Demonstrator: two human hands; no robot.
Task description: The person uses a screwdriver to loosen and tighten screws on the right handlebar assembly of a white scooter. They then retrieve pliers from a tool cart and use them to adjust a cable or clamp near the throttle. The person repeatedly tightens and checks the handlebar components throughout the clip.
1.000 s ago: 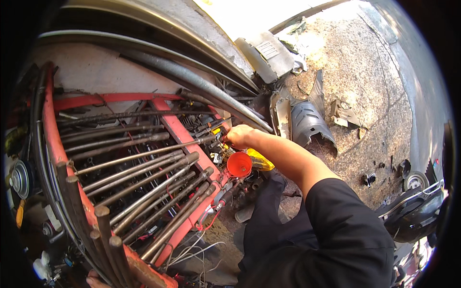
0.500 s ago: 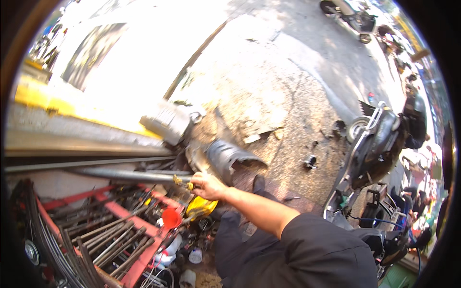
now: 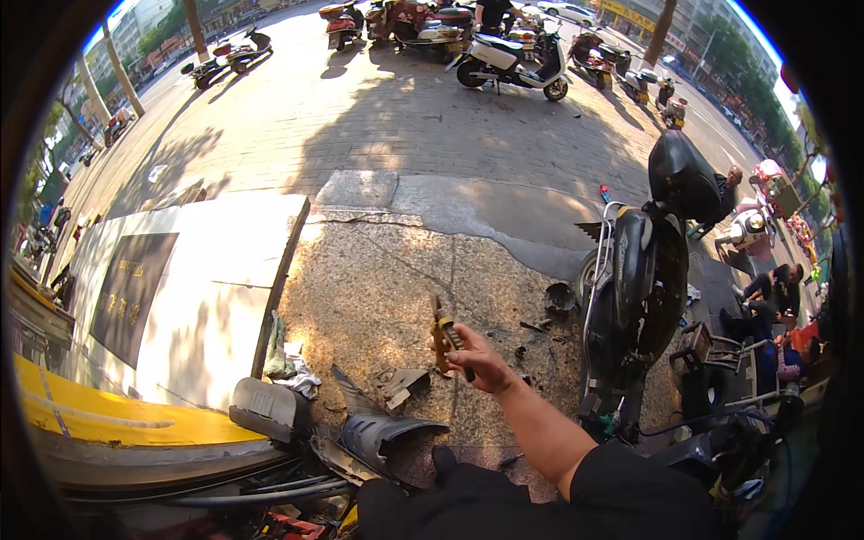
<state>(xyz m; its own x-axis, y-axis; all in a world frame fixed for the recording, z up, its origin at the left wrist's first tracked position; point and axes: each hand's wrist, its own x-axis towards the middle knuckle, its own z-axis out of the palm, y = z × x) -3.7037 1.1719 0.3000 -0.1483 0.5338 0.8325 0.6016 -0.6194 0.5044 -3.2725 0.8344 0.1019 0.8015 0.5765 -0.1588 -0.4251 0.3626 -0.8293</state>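
My right hand [image 3: 486, 364] is closed around a pair of pliers [image 3: 442, 328] with dark and yellowish handles. The bare forearm reaches up from the lower right, and the pliers' narrow tip points away from me above the speckled paving. Below and to the left of the hand lies a curved grey plastic panel [image 3: 387, 438], with a broken flat piece [image 3: 403, 387] beside it. To the right stands a black scooter [image 3: 641, 288] with a metal rail along its side. My left hand is out of the picture.
A grey plastic box-like part [image 3: 263, 409] rests by the yellow-edged step [image 3: 135, 418] at left. A white slab with a dark plaque [image 3: 133, 297] lies beyond it. Small dark parts [image 3: 560, 297] lie near the scooter. A white scooter [image 3: 508, 67] is parked farther off; people sit at right.
My right hand has lifted the pliers away from the red-framed tool rack and carried them out over the paving. The view has swung up toward the street.
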